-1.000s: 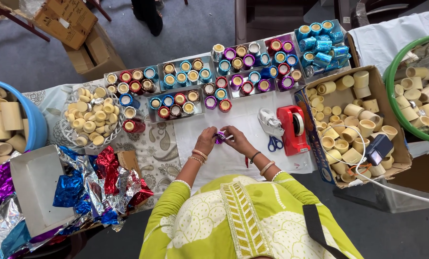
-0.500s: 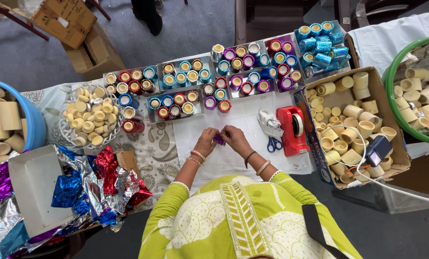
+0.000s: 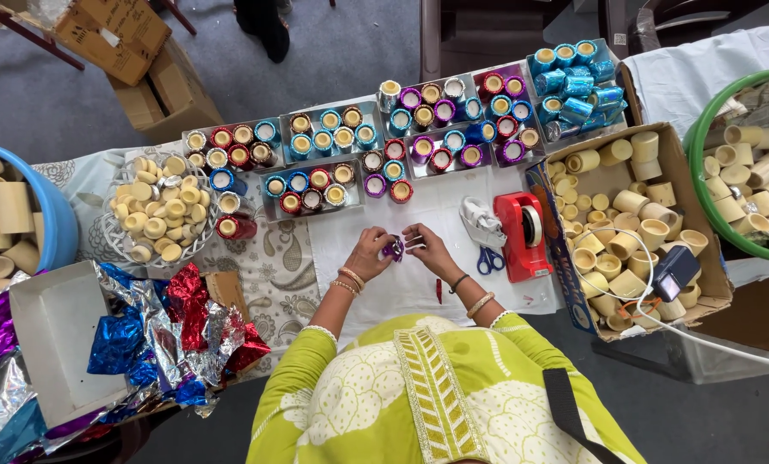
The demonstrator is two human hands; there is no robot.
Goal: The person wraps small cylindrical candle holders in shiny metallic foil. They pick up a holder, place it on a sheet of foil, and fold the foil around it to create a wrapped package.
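— What are the hands on?
— Both pinch a small purple cup between them: left hand curled round it, right hand gripping its other side, over the white sheet.
— And nearby?
— Scissors and a red tape dispenser just right of the right hand; rows of foil-wrapped cups beyond the hands; crumpled foil well left.

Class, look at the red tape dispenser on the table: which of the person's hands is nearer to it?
Right. The right hand lies just to the viewer's left of the red tape dispenser, with scissors between them. The left hand is farther off, beyond the small purple piece both hands pinch.
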